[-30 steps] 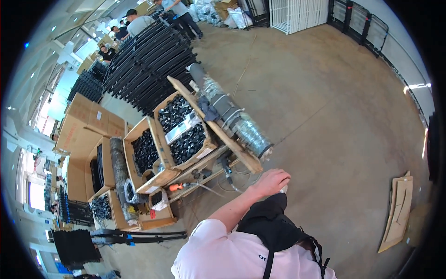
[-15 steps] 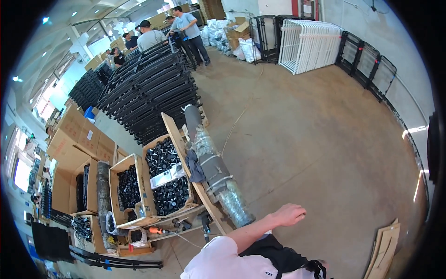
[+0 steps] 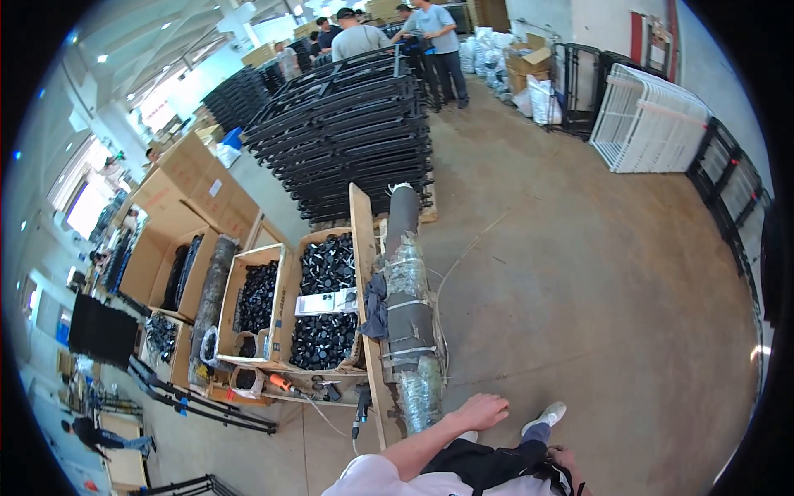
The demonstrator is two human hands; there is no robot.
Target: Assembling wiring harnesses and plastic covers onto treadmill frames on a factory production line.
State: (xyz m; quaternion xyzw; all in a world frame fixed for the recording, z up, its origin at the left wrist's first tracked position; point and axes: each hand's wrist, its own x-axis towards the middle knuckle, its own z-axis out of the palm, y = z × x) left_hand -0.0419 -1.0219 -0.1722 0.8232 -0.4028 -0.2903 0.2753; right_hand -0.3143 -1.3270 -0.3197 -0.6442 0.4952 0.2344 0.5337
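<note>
**Open hand beside the wrapped roll**

The left hand point(image 3: 482, 409) hangs empty, fingers loosely spread, just right of the plastic-wrapped roll point(image 3: 407, 331), which leans along a plank point(image 3: 364, 273) for support. The right hand point(image 3: 566, 457) is mostly hidden; its grip cannot be told

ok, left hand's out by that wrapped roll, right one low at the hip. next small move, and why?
Probably lower the left hand onto the near end of the wrapped roll. The hand is open, holding nothing, and hovers just right of that end, not clearly touching it. The right hand sits low by the dark trousers and looks empty, so the left seems better placed.
</note>
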